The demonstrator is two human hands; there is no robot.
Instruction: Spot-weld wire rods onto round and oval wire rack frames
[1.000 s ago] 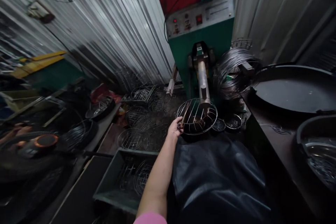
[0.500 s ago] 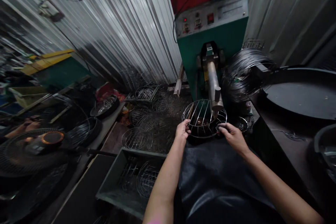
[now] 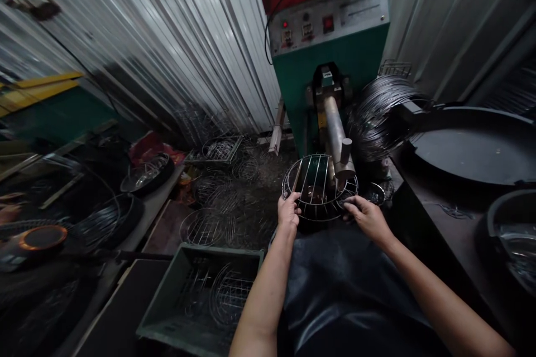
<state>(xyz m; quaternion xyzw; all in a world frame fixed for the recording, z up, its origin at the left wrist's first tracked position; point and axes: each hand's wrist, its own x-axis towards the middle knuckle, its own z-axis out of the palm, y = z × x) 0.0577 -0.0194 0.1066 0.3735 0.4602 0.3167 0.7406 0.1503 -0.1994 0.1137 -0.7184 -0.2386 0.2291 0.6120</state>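
A round wire rack [image 3: 309,178] with parallel bars and a double rim is held below the metal arm [image 3: 338,136] of a green machine [image 3: 288,81]. My left hand [image 3: 288,211] is closed on its left rim. At the front right, my right hand [image 3: 363,213] has its thumb and fingers pinched by the rim; a small piece between them is too dark to make out. The arm's lower tip reaches down close to the rack's right part, and whether they touch I cannot tell.
A green crate [image 3: 167,295] with wire pieces stands at lower left. Loose wire rings [image 3: 205,226] litter the floor. To the right are a wire coil [image 3: 383,114] and a large black pan [image 3: 473,150]. A co-worker's hand [image 3: 9,209] shows at far left beside a fan [image 3: 37,240].
The view has turned a little, so most surroundings sit further left. Both hands remain at the rack, which is slightly tilted compared with before.
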